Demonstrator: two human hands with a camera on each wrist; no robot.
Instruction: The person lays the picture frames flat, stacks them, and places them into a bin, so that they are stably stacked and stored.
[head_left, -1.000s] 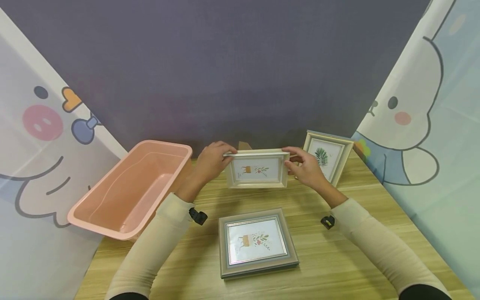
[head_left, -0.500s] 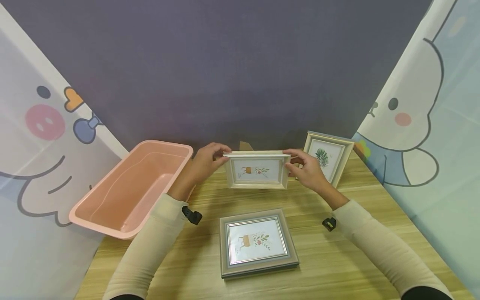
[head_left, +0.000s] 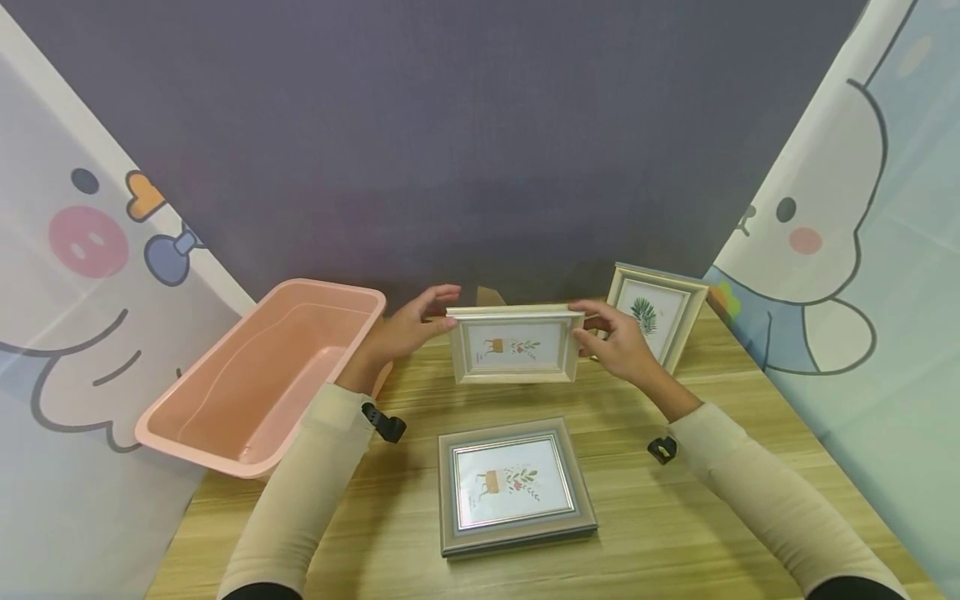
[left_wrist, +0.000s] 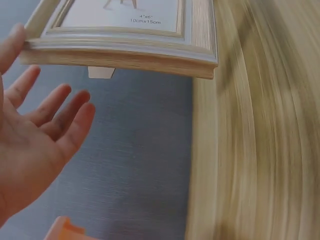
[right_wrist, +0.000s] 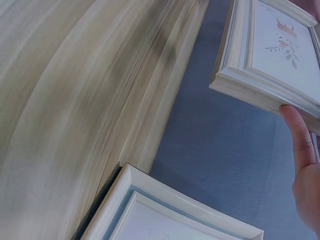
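A cream picture frame [head_left: 513, 345] with a deer-and-flowers print stands on its long side, leaning back, near the dark wall. My right hand [head_left: 613, 335] pinches its right edge, thumb [right_wrist: 296, 131] on the outer side. My left hand [head_left: 408, 327] is at the left edge with fingers spread and loosely bent; its thumb tip [left_wrist: 14, 47] is right at the frame's corner in the left wrist view. A pale flap [left_wrist: 101, 72] sticks out behind the frame. Nearer me, a wider grey-beige picture frame [head_left: 517, 533] lies face up, showing a similar print.
At the right back, a cream picture frame [head_left: 667, 312] with a green leaf print stands tilted. A pink plastic tub [head_left: 330, 400] stands at the left, close to my left forearm. Everything rests on a wood-grain table [head_left: 645, 517], with a dark wall [head_left: 480, 150] behind.
My left hand has loosened from the frame's top left corner and drawn slightly left, fingers opening. The frame has shifted slightly toward me, my right hand staying at its right edge.
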